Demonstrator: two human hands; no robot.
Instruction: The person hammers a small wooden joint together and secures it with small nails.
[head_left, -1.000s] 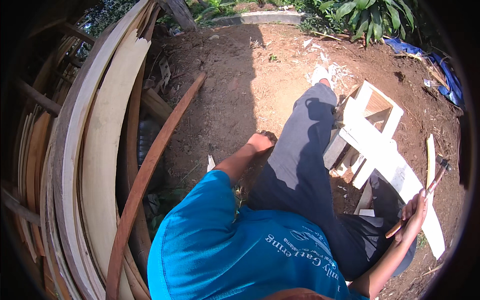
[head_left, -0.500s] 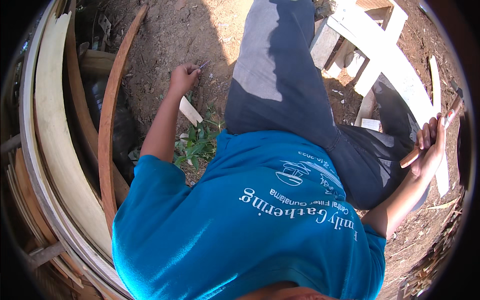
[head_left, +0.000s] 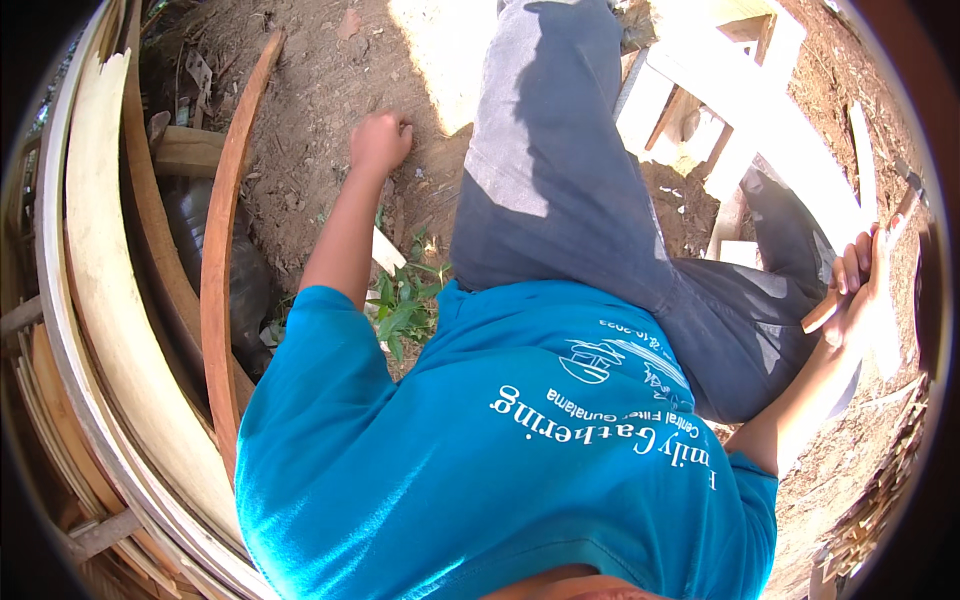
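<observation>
My left hand (head_left: 382, 142) hangs over the bare soil, left of my outstretched leg. Its fingers are curled closed, and what they hold, if anything, is hidden. At the far right my right hand (head_left: 855, 285) grips the wooden handle of a hammer (head_left: 905, 208), whose dark metal head points away from me. Part of the handle sticks out below the palm. Just past that hand lies a pale plank (head_left: 800, 145), washed out by sunlight, among pieces of a wooden frame (head_left: 680, 110).
Long boards (head_left: 95, 250) and a curved-looking reddish wood strip (head_left: 222, 230) stand close on my left. Behind them is a dark plastic bottle (head_left: 245, 285). A green plant (head_left: 405, 310) and a wood offcut (head_left: 387, 250) lie beside my hip. Wood scraps (head_left: 870, 520) pile up at lower right.
My left hand has shifted slightly right and turned; the thin nail-like piece seen in its fingers before no longer shows. My right hand stays nearly still with the hammer.
</observation>
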